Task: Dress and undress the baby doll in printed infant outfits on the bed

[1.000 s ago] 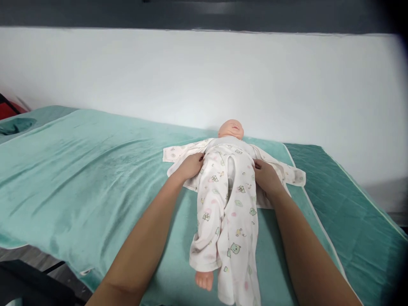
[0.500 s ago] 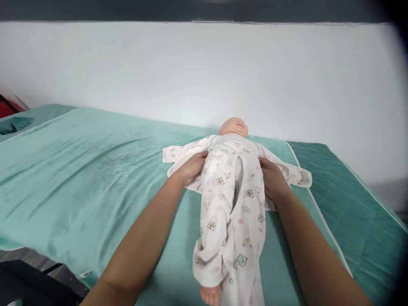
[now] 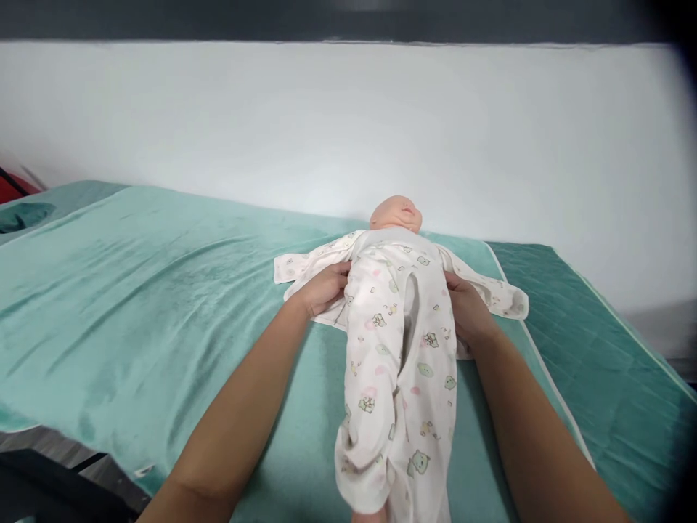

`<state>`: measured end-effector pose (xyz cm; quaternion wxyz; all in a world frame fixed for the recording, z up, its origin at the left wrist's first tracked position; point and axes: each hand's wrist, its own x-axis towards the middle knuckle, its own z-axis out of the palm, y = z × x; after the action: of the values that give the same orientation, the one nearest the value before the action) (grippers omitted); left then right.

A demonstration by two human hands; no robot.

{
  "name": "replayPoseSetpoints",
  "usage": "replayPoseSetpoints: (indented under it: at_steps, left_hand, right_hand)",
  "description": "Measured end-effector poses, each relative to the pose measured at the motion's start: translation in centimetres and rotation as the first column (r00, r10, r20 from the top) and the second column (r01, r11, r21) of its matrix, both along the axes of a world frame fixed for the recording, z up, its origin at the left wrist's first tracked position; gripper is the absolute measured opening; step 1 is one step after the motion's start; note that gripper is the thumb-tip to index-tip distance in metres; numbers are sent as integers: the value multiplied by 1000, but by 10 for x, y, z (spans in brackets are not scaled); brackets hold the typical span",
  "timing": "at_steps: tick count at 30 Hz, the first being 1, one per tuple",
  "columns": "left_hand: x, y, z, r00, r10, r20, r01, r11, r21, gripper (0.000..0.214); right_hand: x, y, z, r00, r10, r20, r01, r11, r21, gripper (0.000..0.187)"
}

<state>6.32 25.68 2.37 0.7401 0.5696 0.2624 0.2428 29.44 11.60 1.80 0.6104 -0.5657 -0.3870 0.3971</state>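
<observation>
A baby doll (image 3: 396, 215) lies on its back on a teal towel (image 3: 163, 290), head toward the wall. It wears a white romper (image 3: 400, 349) printed with small animals, the front open down the middle. My left hand (image 3: 322, 288) grips the doll's left side at the waist, fingers curled against the romper. On the other side, my right hand (image 3: 464, 305) holds the doll's flank, fingers tucked under the fabric. The romper's sleeves spread flat to both sides.
A white wall (image 3: 348, 131) runs behind the table. A darker quilted teal mat (image 3: 588, 349) shows to the right of the towel. The table's near left edge (image 3: 81, 457) drops to a dark floor. A red object (image 3: 11, 185) sits at far left.
The doll has slid toward me between both hands; its bare foot has dropped out at the bottom edge of the view. Both hands keep their hold at its sides.
</observation>
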Motion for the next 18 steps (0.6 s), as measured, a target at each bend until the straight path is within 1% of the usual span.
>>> replayPoseSetpoints:
  at_steps: [3,6,9,12,18]
  left_hand:
    - [0,-5,4,999,2,-50,3,995,96,35]
    - [2,-10,11,999,-3,-52,10,991,135,38]
    - [3,-12,14,998,19,-54,-13,993,115,44]
    - [4,-11,13,998,16,-56,-11,996,86,48]
    - [5,-10,10,999,4,-39,-4,1000,-8,51]
  right_hand:
    - [1,0,-1,998,55,33,-56,998,16,35]
    - [0,-1,1,995,83,61,-85,996,35,36]
    - [-3,-2,7,988,87,129,-93,995,39,36]
    - [-5,-3,14,978,55,203,-61,998,20,34]
    - [-11,-5,21,985,-2,174,15,997,-73,27]
